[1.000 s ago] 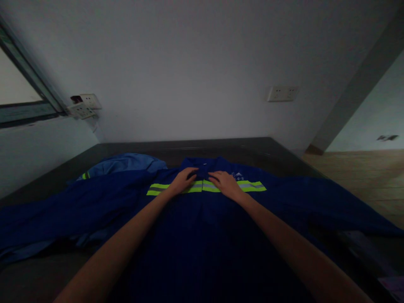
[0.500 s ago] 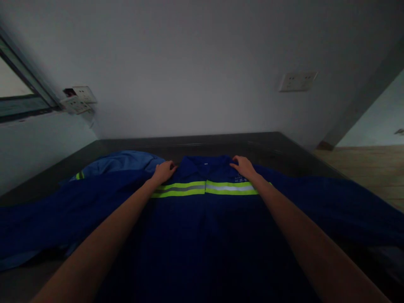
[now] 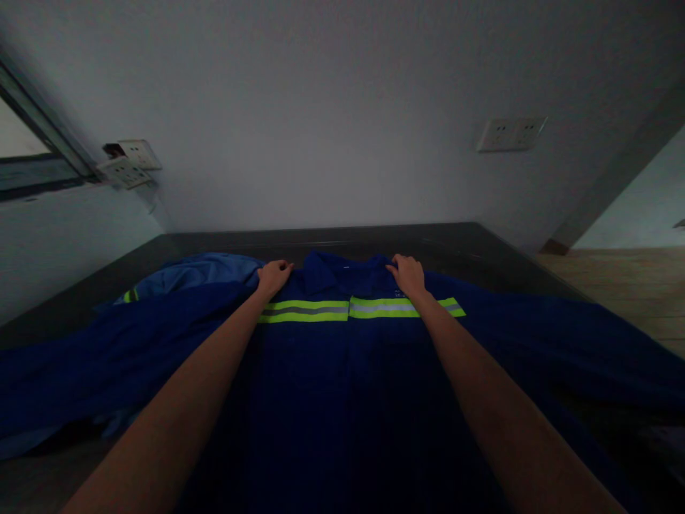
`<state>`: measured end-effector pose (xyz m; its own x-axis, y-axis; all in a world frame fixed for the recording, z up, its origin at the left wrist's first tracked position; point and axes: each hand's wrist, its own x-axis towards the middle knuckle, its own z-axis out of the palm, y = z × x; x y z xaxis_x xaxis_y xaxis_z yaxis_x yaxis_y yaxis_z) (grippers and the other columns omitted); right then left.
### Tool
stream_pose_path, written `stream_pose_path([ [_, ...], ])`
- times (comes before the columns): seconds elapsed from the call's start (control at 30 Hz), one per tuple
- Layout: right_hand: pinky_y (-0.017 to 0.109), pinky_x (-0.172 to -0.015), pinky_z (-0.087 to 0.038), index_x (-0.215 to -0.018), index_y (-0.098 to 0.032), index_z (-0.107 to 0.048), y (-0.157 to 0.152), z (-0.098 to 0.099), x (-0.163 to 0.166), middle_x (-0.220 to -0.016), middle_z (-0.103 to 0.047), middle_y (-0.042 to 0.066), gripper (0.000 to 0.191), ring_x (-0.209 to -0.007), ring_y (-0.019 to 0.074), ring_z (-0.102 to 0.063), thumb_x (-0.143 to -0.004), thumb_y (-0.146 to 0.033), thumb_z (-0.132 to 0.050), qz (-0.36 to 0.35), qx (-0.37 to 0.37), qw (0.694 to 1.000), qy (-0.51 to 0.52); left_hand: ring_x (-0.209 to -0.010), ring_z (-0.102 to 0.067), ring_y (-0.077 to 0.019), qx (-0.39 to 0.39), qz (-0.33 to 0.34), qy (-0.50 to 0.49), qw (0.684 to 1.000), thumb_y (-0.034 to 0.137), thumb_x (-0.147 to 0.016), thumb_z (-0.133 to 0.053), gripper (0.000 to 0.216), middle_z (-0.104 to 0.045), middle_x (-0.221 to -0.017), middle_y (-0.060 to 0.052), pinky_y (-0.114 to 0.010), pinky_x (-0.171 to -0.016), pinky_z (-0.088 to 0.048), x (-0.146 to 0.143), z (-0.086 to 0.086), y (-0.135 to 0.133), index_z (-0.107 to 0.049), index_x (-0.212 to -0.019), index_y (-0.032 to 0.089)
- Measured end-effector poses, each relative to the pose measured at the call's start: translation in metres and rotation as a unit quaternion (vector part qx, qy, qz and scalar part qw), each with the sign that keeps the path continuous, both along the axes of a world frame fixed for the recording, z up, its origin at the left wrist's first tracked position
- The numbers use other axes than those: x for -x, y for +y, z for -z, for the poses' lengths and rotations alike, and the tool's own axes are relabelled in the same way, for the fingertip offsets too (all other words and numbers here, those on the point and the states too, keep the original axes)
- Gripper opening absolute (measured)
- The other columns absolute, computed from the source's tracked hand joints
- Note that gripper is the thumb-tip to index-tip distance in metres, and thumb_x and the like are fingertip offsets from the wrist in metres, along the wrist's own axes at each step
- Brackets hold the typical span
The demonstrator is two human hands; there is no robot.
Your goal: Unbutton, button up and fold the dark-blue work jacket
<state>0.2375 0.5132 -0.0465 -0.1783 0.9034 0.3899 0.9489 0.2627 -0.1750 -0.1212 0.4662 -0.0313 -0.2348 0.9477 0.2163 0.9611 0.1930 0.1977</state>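
A dark blue work jacket lies spread front side up, its collar toward the wall and its sleeves stretched out to both sides. A yellow-green reflective band with a grey stripe crosses the chest. My left hand grips the cloth at the shoulder left of the collar, fingers closed. On the other side, my right hand pinches the shoulder cloth close to the collar, above small white lettering on the chest. The lower jacket is in deep shadow between my forearms.
The jacket rests on a dark glossy table against a grey wall. A lighter blue garment with a reflective strip lies bunched partly under the left sleeve. Sockets are on the wall; a window is at left, wooden floor at right.
Both hands have shifted slightly toward the wall with the shoulder cloth. The collar and reflective band have moved up a little, and the collar looks more raised. More of the band's right end shows.
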Motion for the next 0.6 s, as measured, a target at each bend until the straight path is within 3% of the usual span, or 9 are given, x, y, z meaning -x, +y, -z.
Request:
stream_pose_path([
  [0.2, 0.039, -0.084, -0.038, -0.101, -0.016, -0.059, -0.008, 0.004, 0.002, -0.106, -0.063, 0.015, 0.025, -0.104, 0.0283, -0.052, -0.092, -0.036, -0.047, -0.001, 0.003, 1.000, -0.009, -0.104, -0.055, -0.0317, -0.033, 0.010, 0.047, 0.998, 0.034, -0.091, -0.038, 0.032, -0.069, -0.098, -0.014, -0.047, -0.089, -0.037, -0.007, 0.016, -0.007, -0.066, -0.086, 0.018],
  [0.37, 0.041, -0.087, -0.040, -0.124, -0.015, -0.049, -0.016, -0.011, 0.003, -0.120, -0.055, 0.018, 0.038, -0.112, 0.0307, -0.048, -0.095, -0.036, -0.039, 0.002, -0.016, 1.000, 0.016, -0.114, -0.049, -0.0290, -0.099, 0.018, 0.065, 0.993, 0.031, -0.094, -0.033, 0.032, -0.059, -0.121, -0.013, -0.046, -0.096, -0.034, -0.023, 0.004, -0.018, -0.057, -0.113, 0.020],
  [0.47, 0.039, -0.093, -0.039, -0.129, -0.014, -0.047, -0.024, -0.014, 0.010, -0.128, -0.052, 0.017, 0.042, -0.116, 0.0282, -0.048, -0.096, -0.036, -0.034, -0.026, -0.007, 0.999, 0.021, -0.121, -0.046, -0.0258, -0.127, 0.096, 0.060, 0.985, 0.032, -0.095, -0.033, 0.034, -0.053, -0.131, -0.010, -0.042, -0.102, -0.032, -0.046, 0.001, -0.025, -0.053, -0.120, 0.021],
  [0.6, 0.041, -0.101, -0.034, -0.132, -0.015, -0.049, -0.033, 0.002, 0.022, -0.136, -0.049, 0.015, 0.047, -0.125, 0.0270, -0.043, -0.096, -0.042, -0.036, -0.072, 0.042, 0.997, 0.004, -0.134, -0.034, -0.0290, -0.033, 0.166, 0.028, 0.985, 0.048, -0.094, -0.034, 0.053, -0.040, -0.145, -0.014, -0.044, -0.108, -0.028, -0.078, 0.015, -0.031, -0.045, -0.134, 0.016],
])
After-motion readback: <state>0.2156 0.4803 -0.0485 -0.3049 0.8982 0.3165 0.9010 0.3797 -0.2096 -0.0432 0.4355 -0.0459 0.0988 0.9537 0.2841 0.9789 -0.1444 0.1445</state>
